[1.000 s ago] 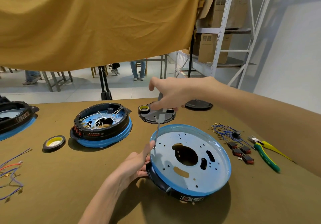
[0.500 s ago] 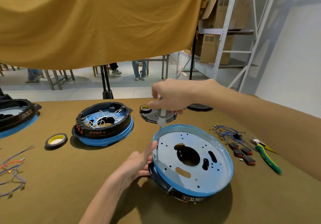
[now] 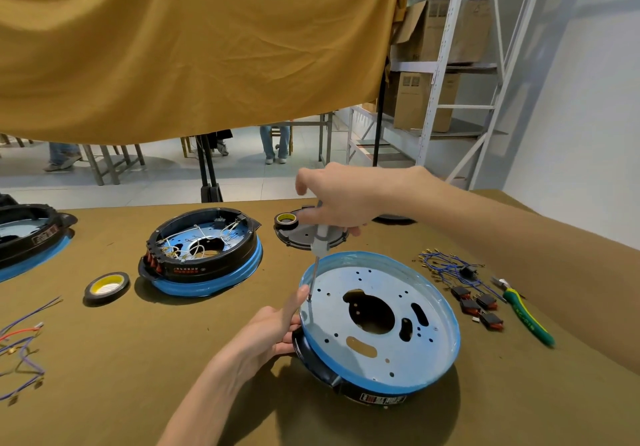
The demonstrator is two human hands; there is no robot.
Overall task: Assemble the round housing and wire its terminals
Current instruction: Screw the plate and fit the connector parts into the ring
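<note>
Olive-brown cloth desk (image 3: 104, 393) carries all. Round black housing w/ blue-rimmed metal plate (image 3: 381, 324) sits tilted, front-centre; left hand (image 3: 266, 333) grips its left edge. Right hand (image 3: 341, 200) pinches clear-handled screwdriver (image 3: 320, 241), tip on plate. 2nd housing (image 3: 204, 251) holds white wires.

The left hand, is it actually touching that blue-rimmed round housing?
Touching. The head view shows the left hand gripping the near-left edge of the round housing, fingers under the rim and thumb raised beside the screwdriver shaft.
</note>
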